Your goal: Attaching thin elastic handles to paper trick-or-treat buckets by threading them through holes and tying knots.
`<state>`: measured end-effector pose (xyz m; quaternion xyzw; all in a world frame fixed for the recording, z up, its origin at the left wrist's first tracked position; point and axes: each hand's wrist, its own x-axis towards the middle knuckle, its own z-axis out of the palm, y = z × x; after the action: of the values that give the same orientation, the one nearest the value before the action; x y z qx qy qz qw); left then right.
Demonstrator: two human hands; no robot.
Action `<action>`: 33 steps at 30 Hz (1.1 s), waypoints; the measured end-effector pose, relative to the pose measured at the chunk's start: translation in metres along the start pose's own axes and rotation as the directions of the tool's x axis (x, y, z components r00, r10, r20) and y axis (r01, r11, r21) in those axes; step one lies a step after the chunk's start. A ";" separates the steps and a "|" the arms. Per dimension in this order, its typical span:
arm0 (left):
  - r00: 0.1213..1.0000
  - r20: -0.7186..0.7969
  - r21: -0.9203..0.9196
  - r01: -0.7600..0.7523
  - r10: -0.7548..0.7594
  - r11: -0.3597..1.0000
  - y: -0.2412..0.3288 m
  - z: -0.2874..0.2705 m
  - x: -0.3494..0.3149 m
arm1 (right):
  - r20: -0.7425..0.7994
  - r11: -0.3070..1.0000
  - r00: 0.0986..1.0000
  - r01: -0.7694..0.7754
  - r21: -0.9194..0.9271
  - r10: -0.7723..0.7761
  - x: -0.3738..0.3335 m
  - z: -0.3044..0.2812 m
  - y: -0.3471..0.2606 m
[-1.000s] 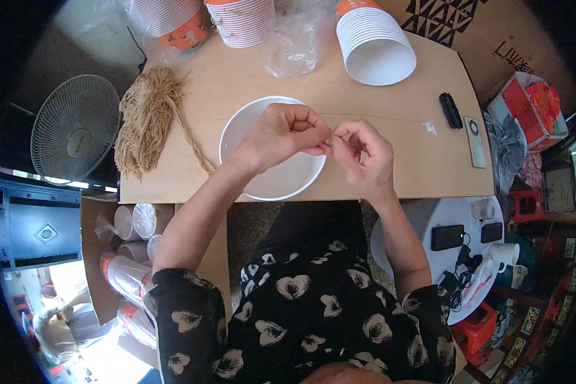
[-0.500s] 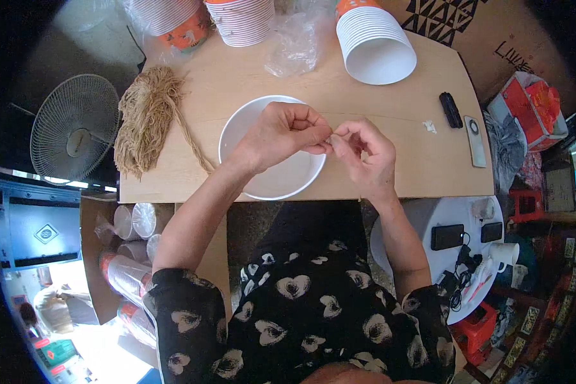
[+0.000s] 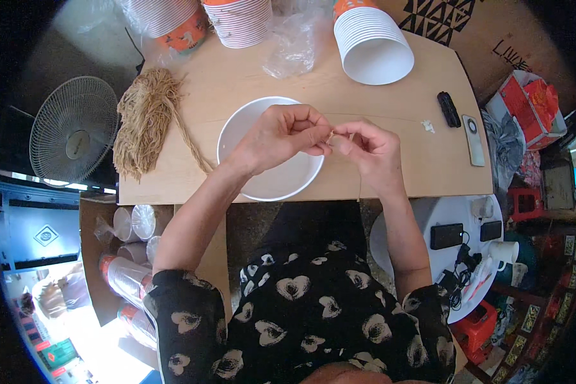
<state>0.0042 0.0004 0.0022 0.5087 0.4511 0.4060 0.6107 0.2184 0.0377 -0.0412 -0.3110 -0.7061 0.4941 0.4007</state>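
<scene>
My left hand (image 3: 287, 136) is over a white paper tub (image 3: 269, 185), thumb and forefinger pinched together. Just right of the tub's rim, my right hand (image 3: 372, 151) pinches too, its fingertips meeting the left ones. A tiny tan bit (image 3: 330, 134) shows between the fingertips, too small to name. The tub stands with its mouth up at the table's front edge and has a small hole in its left wall. A bundle of tan twine (image 3: 148, 121) lies left of it, with a twisted cord trailing toward my left forearm.
On the table (image 3: 422, 163) are stacked paper tubs (image 3: 377, 61), clear plastic wrap (image 3: 291, 51), a black object (image 3: 448, 109), a grey phone-like device (image 3: 473, 141) and white scraps (image 3: 428, 126). A fan (image 3: 77, 128) stands left. A round white side table (image 3: 422, 217) holds electronics and a cup.
My right hand has shifted slightly right and its fingers have straightened a little. The left hand stays nearly in place, still pinching. The tan bit between the fingertips shows more now.
</scene>
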 end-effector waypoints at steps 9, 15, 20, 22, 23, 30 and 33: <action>0.993 0.094 0.063 -0.077 0.071 0.995 0.000 0.000 0.002 | -0.061 0.948 0.983 -0.147 0.283 0.171 0.001 -0.006 -0.013; 0.995 0.087 0.057 -0.056 0.051 0.997 -0.004 -0.001 0.004 | -0.006 0.882 0.978 -0.184 0.434 0.207 0.004 -0.011 -0.023; 0.993 0.080 0.020 -0.091 0.089 0.996 -0.001 0.000 0.001 | 0.048 0.970 0.979 -0.203 0.131 0.198 0.009 -0.016 -0.035; 0.994 0.083 0.039 -0.069 0.065 0.997 0.004 0.000 0.001 | 0.102 0.980 0.986 -0.144 0.139 0.130 0.008 -0.016 -0.028; 0.996 0.080 0.058 -0.044 0.039 0.997 0.005 0.001 0.002 | 0.160 0.984 0.985 -0.085 0.154 0.061 0.008 -0.016 -0.023; 0.997 0.068 0.034 -0.041 0.038 0.999 0.005 0.003 0.000 | 0.185 0.992 0.978 -0.111 0.054 0.099 0.007 -0.014 -0.014; 0.996 0.084 0.011 -0.040 0.039 0.999 0.006 0.003 -0.001 | 0.145 0.985 0.985 -0.115 0.126 0.097 0.006 -0.013 -0.014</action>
<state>0.0067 0.0001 0.0081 0.5379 0.4174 0.3933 0.6178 0.2263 0.0440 -0.0242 -0.2857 -0.6799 0.5813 0.3439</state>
